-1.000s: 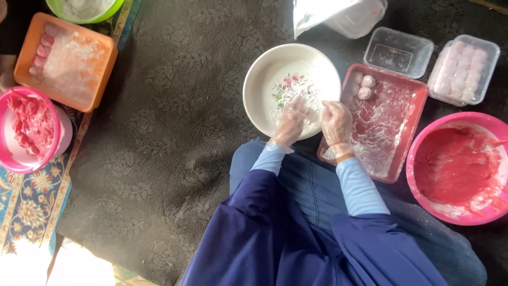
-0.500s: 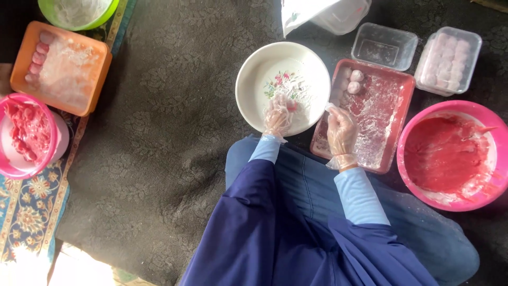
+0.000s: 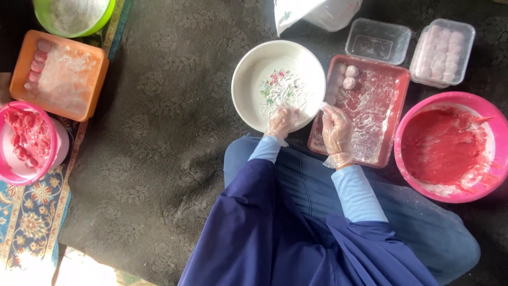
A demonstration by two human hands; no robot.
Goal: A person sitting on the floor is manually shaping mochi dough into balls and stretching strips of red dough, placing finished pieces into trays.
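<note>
Presently, white bowl (image 3: 248, 79), floral centre dusted with flour. Gloved left hand (image 3: 281, 121) rests fingers inside at six o'clock, loosely open; right hand (image 3: 335, 128) open over red tray (image 3: 391, 122).

Cut off and unclear

At twelve o'clock a white bag (image 3: 296, 11) and at ten a green bowl (image 3: 74, 18) run off the top edge; whether the gloved left hand (image 3: 280, 121) holds anything is hidden.

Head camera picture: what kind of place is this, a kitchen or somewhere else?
Probably a home floor used for making sweets, not a kitchen counter. The person sits on a dark patterned carpet, with a red tray of floured pink balls and a pink bowl of red paste set out around them.
</note>
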